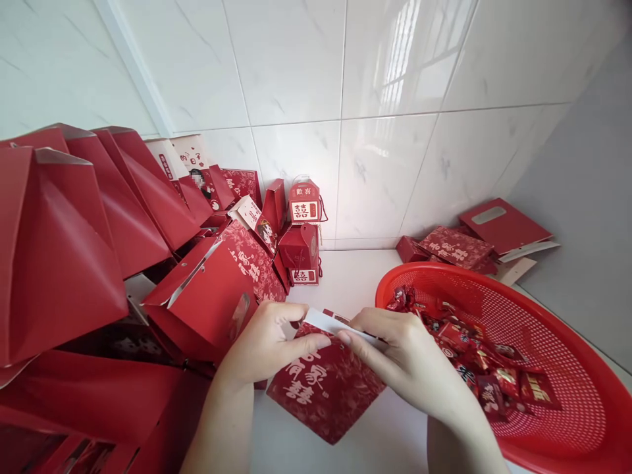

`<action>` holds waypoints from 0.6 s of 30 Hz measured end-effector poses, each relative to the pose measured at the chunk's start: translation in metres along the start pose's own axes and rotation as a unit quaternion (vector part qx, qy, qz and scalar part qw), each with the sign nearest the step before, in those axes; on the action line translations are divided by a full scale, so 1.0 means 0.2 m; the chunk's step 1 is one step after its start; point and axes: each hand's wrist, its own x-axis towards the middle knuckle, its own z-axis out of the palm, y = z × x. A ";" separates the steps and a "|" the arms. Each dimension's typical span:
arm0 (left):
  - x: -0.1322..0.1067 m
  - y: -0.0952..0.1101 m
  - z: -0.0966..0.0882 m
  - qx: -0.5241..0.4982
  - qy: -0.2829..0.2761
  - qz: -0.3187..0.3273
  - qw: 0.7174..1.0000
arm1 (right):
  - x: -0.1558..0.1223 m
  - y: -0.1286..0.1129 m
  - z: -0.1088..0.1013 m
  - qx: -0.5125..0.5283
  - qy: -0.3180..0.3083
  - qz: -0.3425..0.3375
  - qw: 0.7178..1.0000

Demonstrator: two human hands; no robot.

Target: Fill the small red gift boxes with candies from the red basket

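A dark red patterned gift bag (336, 395) with pale Chinese characters is tilted above the white tabletop, between both hands. My left hand (276, 342) pinches its upper left edge, thumb on the printed face. At the upper right edge, my right hand (395, 349) grips the same bag with its thumb in front and fingers behind. A white strip (328, 324) shows along the top edge between the two thumbs. The fingertips behind the bag are partly hidden, and I cannot see inside it.
Red gift bags (207, 296) crowd the left side. Small boxes with cords (305, 204) are stacked by the tiled wall (296, 79). On the right, a red plastic basket (582, 368) holds wrapped sweets (494, 388); flat red packages (454, 247) lie behind it.
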 end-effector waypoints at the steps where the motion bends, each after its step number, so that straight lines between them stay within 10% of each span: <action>1: 0.00 0.00 0.00 0.000 0.004 -0.015 1.000 | 0.00 0.00 0.00 -0.025 -0.021 0.018 0.999; 7: 0.01 0.00 0.00 0.030 0.070 -0.054 0.996 | 0.02 0.00 0.02 -0.138 -0.052 0.056 0.988; 18: -0.02 0.03 -0.01 -0.029 0.044 -0.068 0.996 | 0.02 -0.04 0.03 0.055 -0.049 0.110 0.991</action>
